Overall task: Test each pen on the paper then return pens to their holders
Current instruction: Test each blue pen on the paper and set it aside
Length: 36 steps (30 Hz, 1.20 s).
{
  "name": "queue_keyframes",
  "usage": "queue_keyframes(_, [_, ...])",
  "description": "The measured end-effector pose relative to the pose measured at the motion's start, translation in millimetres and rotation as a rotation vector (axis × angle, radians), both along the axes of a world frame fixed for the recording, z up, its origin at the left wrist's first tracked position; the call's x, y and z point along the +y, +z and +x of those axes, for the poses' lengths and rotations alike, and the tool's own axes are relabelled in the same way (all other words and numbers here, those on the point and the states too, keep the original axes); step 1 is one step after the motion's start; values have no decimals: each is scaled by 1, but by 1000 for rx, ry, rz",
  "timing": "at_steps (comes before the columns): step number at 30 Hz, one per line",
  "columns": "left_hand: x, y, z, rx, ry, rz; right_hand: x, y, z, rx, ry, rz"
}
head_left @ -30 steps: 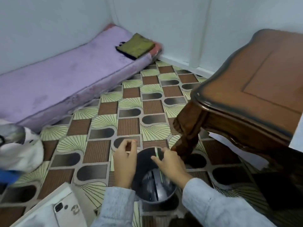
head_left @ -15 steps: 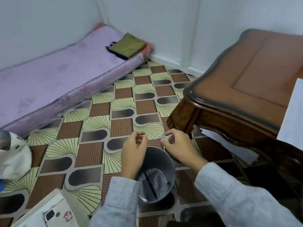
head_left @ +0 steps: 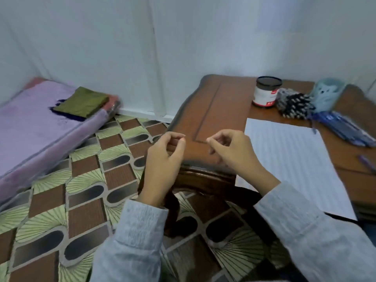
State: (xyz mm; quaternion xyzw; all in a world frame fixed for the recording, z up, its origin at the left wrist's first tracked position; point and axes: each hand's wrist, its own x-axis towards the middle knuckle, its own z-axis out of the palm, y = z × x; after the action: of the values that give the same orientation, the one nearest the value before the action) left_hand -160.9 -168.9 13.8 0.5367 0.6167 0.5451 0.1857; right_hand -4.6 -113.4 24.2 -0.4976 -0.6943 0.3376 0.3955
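Place: a lived-in room in a home.
Left of frame: a purple mattress (head_left: 40, 127) lies on the floor along the wall, with a folded cloth (head_left: 81, 101) on it.
Floor (head_left: 85, 171): covering patterned in brown squares and green fans.
Right of frame: a carved wooden table (head_left: 213, 106) bears lined paper (head_left: 289, 159), pens (head_left: 343, 128), a can (head_left: 265, 94) and a pale blue holder (head_left: 325, 93).
Walls (head_left: 101, 37): plain white.

Pale walls (head_left: 101, 47) fill the top; patterned tile floor (head_left: 81, 180) lower left, purple mattress (head_left: 36, 127) at left, brown tabletop (head_left: 219, 110) right.
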Motion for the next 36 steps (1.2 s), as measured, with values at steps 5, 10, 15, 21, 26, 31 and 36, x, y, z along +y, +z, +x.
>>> queue_keyframes(5, [37, 16, 64, 90, -176, 5, 18, 17, 67, 1, -197, -12])
queue_keyframes(10, [64, 23, 125, 145, -368, -5, 26, 21, 129, -4, -371, -74])
queue_keyframes(15, [87, 22, 173, 247, -576, -68, 29, 13, 184, -1, -525, -103])
queue_keyframes(21, [112, 15, 217, 372, -724, -126, 30, -7, 245, -52, -690, -127])
queue_keyframes(26, [138, 1, 242, 584, -762, -159, 33, -22, 286, -301, -764, -120])
queue_keyframes(31, [163, -8, 249, 851, -786, -201, 38, -34, 301, -474, -731, -198])
queue_keyframes(36, [181, -11, 246, 957, -883, -258, 43, -25, 296, -251, -667, -186])
